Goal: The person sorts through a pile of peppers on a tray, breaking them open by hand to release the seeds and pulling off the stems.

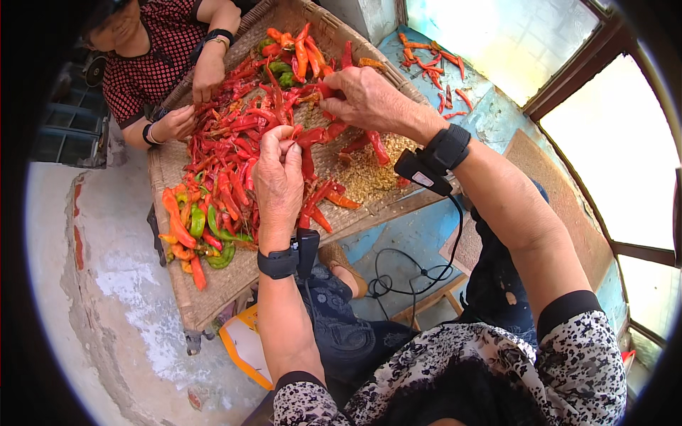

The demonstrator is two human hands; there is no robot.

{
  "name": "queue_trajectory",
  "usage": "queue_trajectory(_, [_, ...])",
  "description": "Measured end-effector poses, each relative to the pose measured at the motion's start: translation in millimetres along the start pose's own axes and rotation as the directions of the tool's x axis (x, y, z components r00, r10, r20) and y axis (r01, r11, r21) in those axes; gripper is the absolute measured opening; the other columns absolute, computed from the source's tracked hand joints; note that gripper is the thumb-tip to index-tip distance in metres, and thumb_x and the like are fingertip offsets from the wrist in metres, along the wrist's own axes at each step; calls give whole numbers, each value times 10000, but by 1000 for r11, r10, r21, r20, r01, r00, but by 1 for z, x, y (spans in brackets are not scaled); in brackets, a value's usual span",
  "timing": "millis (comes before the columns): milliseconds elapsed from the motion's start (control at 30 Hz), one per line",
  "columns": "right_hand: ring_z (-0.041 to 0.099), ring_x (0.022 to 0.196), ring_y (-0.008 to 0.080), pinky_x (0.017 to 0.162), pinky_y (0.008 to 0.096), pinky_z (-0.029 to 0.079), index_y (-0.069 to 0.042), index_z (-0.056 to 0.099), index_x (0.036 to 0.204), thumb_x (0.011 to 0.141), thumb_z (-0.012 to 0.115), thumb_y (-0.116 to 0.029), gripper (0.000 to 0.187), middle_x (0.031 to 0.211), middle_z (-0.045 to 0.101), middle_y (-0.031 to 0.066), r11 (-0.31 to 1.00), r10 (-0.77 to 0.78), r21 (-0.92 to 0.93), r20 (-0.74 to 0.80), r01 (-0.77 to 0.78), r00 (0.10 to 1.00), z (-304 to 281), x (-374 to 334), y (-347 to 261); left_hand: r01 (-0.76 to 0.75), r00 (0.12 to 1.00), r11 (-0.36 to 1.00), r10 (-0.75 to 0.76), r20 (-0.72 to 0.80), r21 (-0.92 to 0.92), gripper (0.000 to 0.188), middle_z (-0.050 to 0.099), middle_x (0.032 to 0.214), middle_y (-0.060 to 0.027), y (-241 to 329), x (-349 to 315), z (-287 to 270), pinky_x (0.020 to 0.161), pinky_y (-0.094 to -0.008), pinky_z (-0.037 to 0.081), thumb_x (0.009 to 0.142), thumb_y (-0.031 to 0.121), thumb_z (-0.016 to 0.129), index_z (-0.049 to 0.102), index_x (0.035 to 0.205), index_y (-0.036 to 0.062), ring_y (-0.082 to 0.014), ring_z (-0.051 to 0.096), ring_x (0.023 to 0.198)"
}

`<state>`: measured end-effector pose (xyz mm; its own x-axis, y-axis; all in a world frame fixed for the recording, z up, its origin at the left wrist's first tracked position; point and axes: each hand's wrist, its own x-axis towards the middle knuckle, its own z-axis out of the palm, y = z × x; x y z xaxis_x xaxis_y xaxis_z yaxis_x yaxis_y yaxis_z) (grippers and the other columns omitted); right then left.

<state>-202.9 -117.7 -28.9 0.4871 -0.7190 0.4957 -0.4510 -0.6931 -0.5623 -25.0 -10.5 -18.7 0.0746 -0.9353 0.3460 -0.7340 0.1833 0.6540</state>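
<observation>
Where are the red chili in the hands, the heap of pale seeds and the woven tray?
long red chili pepper (312, 136), head view, on its middle between the two hands.
heap of pale yellow seeds (369, 177), head view, on the heap's centre.
flat woven straw tray (213, 291), head view, on a bare part near its edge.

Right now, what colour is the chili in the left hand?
Red, a dark dried chili pinched in the left hand; head view shows it.
</observation>
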Motion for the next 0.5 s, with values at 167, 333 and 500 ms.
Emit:
queue_trajectory(167, [572,562,209,544,335,458,14,630,913,913,606,-211,226,647,597,126,971,153,201,-99,-131,983,-26,14,-8,157,987,974,-149,62,-161,161,626,877,-5,-6,-1,-3,681,-213,467,967,113,540,596,1085,18,-65,556,748])
queue_trajectory(333, [647,699,322,633,416,511,-4,647,938,856,647,-168,183,758,635,186,993,-10,108,-300,44,954,-23,19,-4,181,978,847,-210,-1,-500,186,597,797,14,1,3,-8,635,-217,458,970,176,566,605,1059,17,-60,542,698])
queue_trajectory(500, [638,891,330,747,411,536,-59,640,1053,820,640,-107,238,961,617,144,862,-212,-495,-164,106,964,-17,6,8,181,975,682,-218,39,-709,162,623,884,-3,-2,4,-10,691,-221,469,955,147,585,580,1081,45,-75,559,742])
